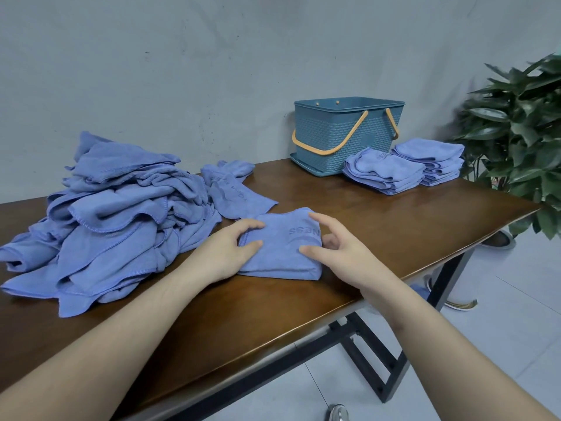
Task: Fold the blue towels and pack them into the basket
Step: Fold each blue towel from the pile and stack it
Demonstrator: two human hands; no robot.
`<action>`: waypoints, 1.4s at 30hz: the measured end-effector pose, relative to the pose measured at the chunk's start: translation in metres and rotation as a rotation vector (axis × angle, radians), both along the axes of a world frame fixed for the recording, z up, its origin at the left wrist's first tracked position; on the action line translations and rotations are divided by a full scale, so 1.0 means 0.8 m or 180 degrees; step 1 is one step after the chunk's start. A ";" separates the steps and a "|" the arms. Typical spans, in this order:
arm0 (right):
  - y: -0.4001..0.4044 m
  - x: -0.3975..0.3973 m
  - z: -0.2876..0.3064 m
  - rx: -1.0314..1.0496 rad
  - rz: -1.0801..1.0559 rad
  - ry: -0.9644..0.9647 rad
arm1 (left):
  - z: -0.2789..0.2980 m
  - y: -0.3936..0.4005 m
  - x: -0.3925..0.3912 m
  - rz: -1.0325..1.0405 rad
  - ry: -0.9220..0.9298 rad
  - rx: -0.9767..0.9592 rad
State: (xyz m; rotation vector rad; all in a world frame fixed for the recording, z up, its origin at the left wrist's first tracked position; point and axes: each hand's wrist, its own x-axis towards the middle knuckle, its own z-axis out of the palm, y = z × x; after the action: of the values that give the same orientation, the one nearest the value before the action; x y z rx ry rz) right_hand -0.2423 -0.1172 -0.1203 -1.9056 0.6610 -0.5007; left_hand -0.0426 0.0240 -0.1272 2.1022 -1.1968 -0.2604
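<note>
Directly between the two hands, a folded towel [280, 247] is seen lying flat on the wooden table [379, 220]. Its left edge is pinched by the left hand [226, 253], thumb and fingers curled onto the cloth. Its right edge is touched by the right hand [337, 250], whose fingers are spread and loosely bent. Left of the left hand an unfolded pile [112, 214] is heaped. Beyond the right hand, two folded stacks [403, 168] are set beside the basket [340, 138].
</note>
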 end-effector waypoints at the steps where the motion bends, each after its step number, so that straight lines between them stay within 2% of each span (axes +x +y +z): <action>1: 0.001 -0.002 0.004 0.0220 0.0081 -0.0165 | 0.000 -0.001 -0.002 -0.0011 0.0067 -0.0107; 4: 0.011 -0.008 0.009 0.0681 0.0144 -0.0477 | 0.007 -0.005 -0.016 -0.0078 0.0705 -0.0553; 8: 0.015 -0.008 0.002 0.0890 0.0037 -0.0716 | 0.019 -0.004 -0.027 -0.0179 0.2964 -0.0970; 9: 0.013 -0.008 0.003 0.0952 0.0054 -0.0783 | 0.020 -0.003 -0.026 -0.0225 0.3338 -0.1023; 12: 0.007 -0.010 0.004 0.1189 0.0179 -0.0928 | 0.025 0.002 -0.027 -0.0383 0.3878 -0.1118; 20: -0.016 -0.017 0.018 0.1919 0.0454 -0.1200 | 0.033 -0.017 -0.036 -0.0481 0.4330 -0.1139; 26: -0.046 -0.014 0.044 0.1958 0.0493 -0.1163 | 0.036 -0.050 -0.033 -0.0400 0.4196 -0.1072; 31: -0.087 -0.018 0.059 0.1760 0.0538 -0.1123 | 0.051 -0.078 -0.025 -0.1087 0.4507 -0.0867; 35: -0.135 -0.033 0.075 0.1928 0.0632 -0.1187 | 0.056 -0.124 -0.026 -0.0793 0.4688 -0.0884; 38: -0.177 -0.047 0.080 0.1906 0.0754 -0.0934 | 0.061 -0.173 -0.043 -0.0694 0.4578 -0.0809; 42: -0.235 -0.075 0.076 0.1626 0.0604 -0.0489 | 0.065 -0.247 -0.068 -0.0589 0.4114 -0.0957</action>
State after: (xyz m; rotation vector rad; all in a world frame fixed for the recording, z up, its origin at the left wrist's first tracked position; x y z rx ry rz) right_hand -0.3020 -0.3056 -0.0596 -1.4135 0.4480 -0.3149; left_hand -0.0969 -0.1739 -0.0755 1.1057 -0.5386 -1.2019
